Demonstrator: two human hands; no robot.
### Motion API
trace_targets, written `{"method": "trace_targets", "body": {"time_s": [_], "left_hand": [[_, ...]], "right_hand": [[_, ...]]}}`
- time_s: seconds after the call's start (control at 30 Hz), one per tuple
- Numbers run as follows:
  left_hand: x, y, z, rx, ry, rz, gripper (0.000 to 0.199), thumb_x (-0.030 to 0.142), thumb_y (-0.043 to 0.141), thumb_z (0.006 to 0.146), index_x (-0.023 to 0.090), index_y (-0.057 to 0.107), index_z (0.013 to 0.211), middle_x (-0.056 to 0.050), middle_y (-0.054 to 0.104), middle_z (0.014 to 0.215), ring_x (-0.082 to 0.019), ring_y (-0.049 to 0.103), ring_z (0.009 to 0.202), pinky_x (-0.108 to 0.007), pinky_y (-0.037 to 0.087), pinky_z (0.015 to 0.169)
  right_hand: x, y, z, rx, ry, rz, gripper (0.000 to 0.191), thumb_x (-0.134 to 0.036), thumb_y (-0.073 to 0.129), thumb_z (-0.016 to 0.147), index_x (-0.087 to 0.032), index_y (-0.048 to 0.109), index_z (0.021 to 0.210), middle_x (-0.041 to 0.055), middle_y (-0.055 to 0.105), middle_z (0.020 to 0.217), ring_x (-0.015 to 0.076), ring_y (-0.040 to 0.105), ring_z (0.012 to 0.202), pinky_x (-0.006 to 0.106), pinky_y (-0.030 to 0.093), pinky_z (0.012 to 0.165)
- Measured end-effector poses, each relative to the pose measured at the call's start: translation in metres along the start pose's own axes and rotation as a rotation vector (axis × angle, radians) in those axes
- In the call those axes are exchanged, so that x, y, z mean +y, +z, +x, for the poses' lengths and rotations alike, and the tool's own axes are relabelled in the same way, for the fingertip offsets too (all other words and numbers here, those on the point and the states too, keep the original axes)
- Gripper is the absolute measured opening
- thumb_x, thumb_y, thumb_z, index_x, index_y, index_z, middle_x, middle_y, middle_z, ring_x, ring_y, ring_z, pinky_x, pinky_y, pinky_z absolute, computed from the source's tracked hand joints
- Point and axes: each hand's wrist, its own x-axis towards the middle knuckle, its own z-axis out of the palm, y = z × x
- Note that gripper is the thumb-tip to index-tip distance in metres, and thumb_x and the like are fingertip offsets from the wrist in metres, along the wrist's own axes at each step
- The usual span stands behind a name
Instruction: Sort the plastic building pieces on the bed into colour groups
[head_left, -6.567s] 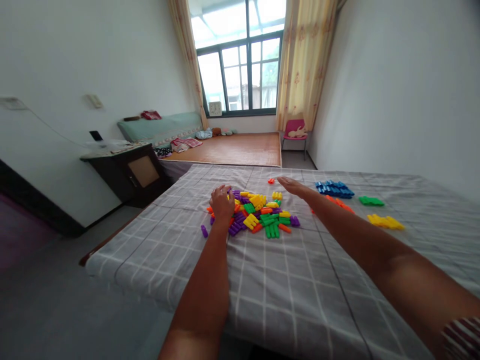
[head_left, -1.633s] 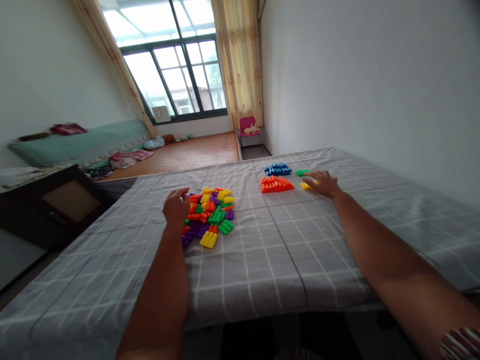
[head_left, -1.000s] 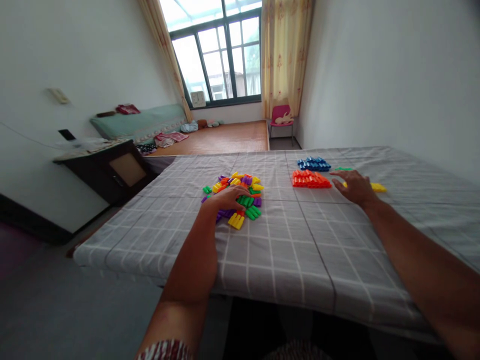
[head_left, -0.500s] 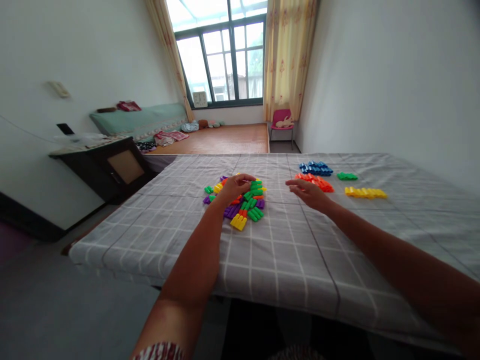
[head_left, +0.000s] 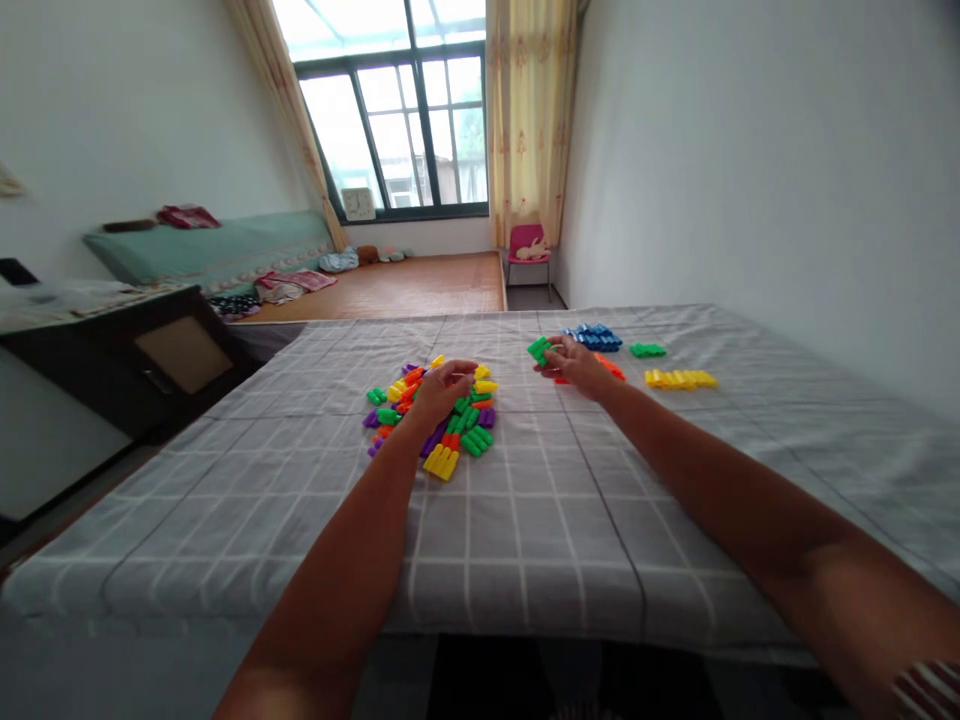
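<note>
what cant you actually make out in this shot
- Orange row: mostly hidden behind the right hand, head view.
- Left hand grip: fingers curl over the mixed pile; held block hidden.
- Green block at the right fingertips: too small for detail.

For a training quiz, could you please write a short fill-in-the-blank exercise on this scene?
1. The right hand holds a ____ block.
2. The left hand rests on the ____ pile of blocks.
3. The yellow row lies nearer the person than the ____ group beside the blue blocks.

Missing words: green; mixed; green
</note>
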Motion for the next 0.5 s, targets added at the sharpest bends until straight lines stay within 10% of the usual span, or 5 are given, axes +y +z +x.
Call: {"method": "trace_targets", "body": {"time_s": [0.3, 0.5], "left_hand": [[-0.006, -0.009, 0.005, 0.074, -0.003, 0.135, 0.036, 0.041, 0.063, 0.075, 0.016, 0.072, 0.099, -0.007, 0.074, 0.093, -0.019, 0.067, 0.081, -0.031, 0.054, 0.07], [-0.015, -0.018, 0.007, 0.129, 0.021, 0.255, 0.032, 0.041, 0.062, 0.078, 0.019, 0.073, 0.098, -0.006, 0.074, 0.095, -0.022, 0.068, 0.088, -0.033, 0.056, 0.076]], "right_hand": [[0.02, -0.255, 0.026, 0.806, 0.117, -0.807, 0.042, -0.033, 0.065, 0.076, -0.012, 0.059, 0.112, 0.0138, 0.07, 0.098, 0.0228, 0.066, 0.084, 0.039, 0.052, 0.081], [0.059, -0.286, 0.023, 0.681, 0.294, -1.092, 0.034, -0.034, 0.061, 0.079, -0.013, 0.069, 0.104, 0.0125, 0.073, 0.097, 0.0246, 0.067, 0.093, 0.035, 0.049, 0.085]]}}
